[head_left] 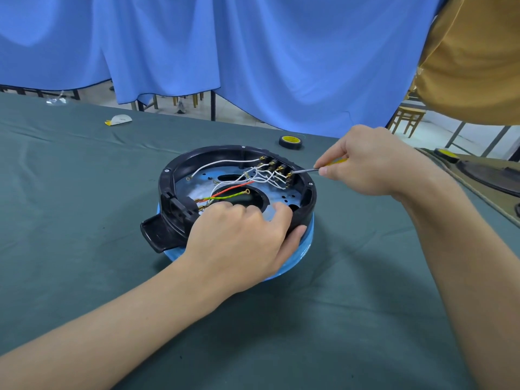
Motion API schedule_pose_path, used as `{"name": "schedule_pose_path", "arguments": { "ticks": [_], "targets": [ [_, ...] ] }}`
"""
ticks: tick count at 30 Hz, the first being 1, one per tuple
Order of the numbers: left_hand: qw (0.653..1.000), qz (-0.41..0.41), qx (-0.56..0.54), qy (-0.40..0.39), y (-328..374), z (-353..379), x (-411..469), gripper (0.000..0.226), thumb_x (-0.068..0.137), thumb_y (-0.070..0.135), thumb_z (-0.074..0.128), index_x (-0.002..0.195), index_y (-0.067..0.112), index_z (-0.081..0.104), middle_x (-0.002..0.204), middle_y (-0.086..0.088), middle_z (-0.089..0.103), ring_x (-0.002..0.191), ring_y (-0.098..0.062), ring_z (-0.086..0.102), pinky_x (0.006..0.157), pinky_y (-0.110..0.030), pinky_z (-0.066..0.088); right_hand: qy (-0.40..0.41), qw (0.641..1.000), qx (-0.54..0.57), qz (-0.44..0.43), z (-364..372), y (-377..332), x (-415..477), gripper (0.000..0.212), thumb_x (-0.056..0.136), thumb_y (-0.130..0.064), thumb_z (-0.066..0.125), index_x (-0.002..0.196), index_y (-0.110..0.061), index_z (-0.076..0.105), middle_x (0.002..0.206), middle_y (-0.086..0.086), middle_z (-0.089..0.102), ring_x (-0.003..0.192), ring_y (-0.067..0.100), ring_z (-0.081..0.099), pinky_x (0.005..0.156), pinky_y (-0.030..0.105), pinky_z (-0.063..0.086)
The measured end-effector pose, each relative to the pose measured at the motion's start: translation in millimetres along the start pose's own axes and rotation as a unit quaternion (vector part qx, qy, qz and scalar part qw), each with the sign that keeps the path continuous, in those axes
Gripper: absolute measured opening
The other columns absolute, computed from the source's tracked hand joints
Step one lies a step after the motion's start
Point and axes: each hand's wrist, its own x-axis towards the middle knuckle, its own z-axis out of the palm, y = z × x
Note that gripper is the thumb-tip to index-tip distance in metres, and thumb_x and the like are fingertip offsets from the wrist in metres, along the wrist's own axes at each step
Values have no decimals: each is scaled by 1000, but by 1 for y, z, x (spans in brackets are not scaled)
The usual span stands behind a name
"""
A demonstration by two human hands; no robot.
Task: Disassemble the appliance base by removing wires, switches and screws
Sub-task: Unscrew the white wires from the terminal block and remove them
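A round appliance base (197, 161), black rim over a blue body, lies upside down on the green cloth. Inside it white wires (225, 163), a red wire (233, 188) and a green-yellow wire (228, 196) run to a row of switches (277, 168) at the far right rim. My left hand (242, 243) grips the near rim, fingers curled over the edge and thumb on the outside. My right hand (365, 161) holds a yellow-handled screwdriver (305, 171), its tip at the switches.
A roll of black tape (291, 142) with a yellow core lies behind the base. A white and yellow scrap (119, 120) sits far left. At the right edge lie another black round part (495, 175) and a person in a mustard shirt (472, 57). Blue curtains hang behind.
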Motion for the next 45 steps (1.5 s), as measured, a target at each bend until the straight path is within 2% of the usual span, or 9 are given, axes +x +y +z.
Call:
{"name": "schedule_pose_path", "arguments": {
  "ticks": [5,14,20,24,28,32,37,41,45],
  "targets": [
    [1000,-1,0,1,0,1,0,44,95,48,42,80,14,66,40,1,43,32,-21,40,46,-24,16,16,994,-101,-34,2,-8,-3,23,89,-23,59,97,-39,73,70,-12,49,83,26,53,67,31,42],
    [1000,-5,-11,11,1,4,-1,43,94,47,44,80,13,67,40,0,43,32,-21,42,46,-23,18,-156,984,-50,-71,-36,5,46,17,85,-26,72,78,-40,75,63,-5,63,52,0,55,60,25,39],
    [1000,-5,-11,20,1,5,-1,43,93,46,45,81,13,69,39,0,42,32,-21,41,46,-23,18,-234,971,41,-18,-42,14,64,18,86,-19,71,78,-32,79,52,-5,50,46,15,25,49,26,19],
    [1000,-5,-8,28,1,5,-1,43,92,47,46,78,13,68,39,1,41,31,-20,40,45,-23,18,-208,976,-55,-39,-42,-1,52,12,89,-26,67,88,-32,77,46,-13,55,61,19,45,57,30,35],
    [999,-6,-4,36,0,4,0,43,92,48,46,76,13,68,39,0,42,31,-20,39,45,-22,18,-158,950,-256,-87,-23,-22,24,21,94,-21,46,95,-17,67,78,1,64,92,27,60,71,37,48],
    [999,-9,-10,41,0,4,0,43,92,47,46,76,13,68,39,0,42,31,-20,40,45,-23,19,-131,950,-274,-77,-4,-18,7,26,95,-17,38,69,-14,39,70,8,43,82,35,54,57,33,37],
    [999,-9,-9,42,0,3,0,43,92,47,46,77,13,69,38,0,42,31,-20,40,44,-23,18,-86,934,-333,-91,-10,-15,17,23,93,-20,43,72,-23,53,74,4,53,77,31,52,50,26,25],
    [999,-11,-9,35,0,3,-1,41,91,46,49,77,13,68,38,1,41,31,-20,40,45,-22,18,-153,930,-318,-105,-25,-7,33,24,98,-31,45,108,-39,65,101,-2,65,98,26,54,65,34,43],
    [999,-11,-4,36,1,3,-2,42,92,47,48,76,14,68,38,1,42,31,-21,41,44,-22,19,-199,936,-265,-121,-30,-1,29,25,100,-29,46,114,-28,67,98,3,67,88,27,52,87,44,49]
  ]
}}
